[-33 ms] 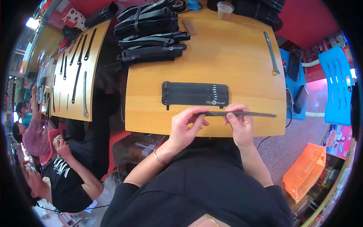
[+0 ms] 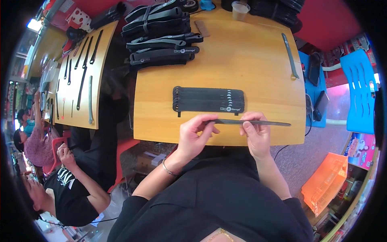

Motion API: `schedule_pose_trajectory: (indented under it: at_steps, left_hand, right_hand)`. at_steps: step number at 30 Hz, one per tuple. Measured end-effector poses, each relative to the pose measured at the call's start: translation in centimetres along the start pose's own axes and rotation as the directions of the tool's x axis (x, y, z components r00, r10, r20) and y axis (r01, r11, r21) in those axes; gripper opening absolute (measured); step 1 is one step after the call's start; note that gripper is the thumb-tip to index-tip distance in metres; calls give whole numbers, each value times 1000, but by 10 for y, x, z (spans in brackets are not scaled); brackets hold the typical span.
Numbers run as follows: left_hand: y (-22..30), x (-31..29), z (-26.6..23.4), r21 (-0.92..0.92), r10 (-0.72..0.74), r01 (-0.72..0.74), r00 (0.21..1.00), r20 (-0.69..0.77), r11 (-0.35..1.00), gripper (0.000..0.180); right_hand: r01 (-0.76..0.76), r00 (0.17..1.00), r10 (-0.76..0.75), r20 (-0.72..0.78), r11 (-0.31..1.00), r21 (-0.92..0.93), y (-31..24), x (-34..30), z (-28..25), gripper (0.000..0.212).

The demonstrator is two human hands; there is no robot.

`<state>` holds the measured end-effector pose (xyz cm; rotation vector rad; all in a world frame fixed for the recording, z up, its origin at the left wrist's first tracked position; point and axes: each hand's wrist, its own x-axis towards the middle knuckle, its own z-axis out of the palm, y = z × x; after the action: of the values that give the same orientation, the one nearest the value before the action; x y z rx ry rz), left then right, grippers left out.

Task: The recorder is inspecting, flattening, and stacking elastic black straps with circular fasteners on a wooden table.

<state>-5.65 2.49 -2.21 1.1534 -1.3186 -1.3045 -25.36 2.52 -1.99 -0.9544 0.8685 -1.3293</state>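
Observation:
A long dark strap (image 2: pixel 231 121) stretches sideways between my hands above the table's near edge. Its left end is pinched by my left hand (image 2: pixel 195 136), fingers closed. Further along, my right hand (image 2: pixel 256 135) grips the same strap between thumb and fingers, and the free end sticks out past it to the right. Just beyond my hands lies a row of black straps (image 2: pixel 201 100), placed side by side with their looped ends at the left. White print shows near their right ends. Two short dark tabs poke out below the nearest strap.
Bundled black and grey straps (image 2: pixel 159 38) are piled at the table's back left. A single grey strap (image 2: pixel 290 56) lies near the right edge of the wooden table (image 2: pixel 258 60). At the back stands a clear cup (image 2: pixel 240 11). A co-worker (image 2: pixel 72 193) sits at left; an orange crate (image 2: pixel 325 183) stands at right.
The strap in my hands has shifted slightly left and its right end sits a little lower. Both hands have moved only a little and keep their hold.

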Motion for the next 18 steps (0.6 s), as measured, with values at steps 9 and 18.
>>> schedule_pose_trajectory:
  at_steps: [9,18]
  left_hand:
    - [-14,-15,-51,-52,-82,74,980,-184,996,16]
    - [-17,-4,-74,10,-64,68,973,-221,998,14]
  right_hand:
    - [-57,985,40,-171,994,-97,1,0,-33,8]
    - [-141,989,113,-96,913,-384,7,6,-36,15]
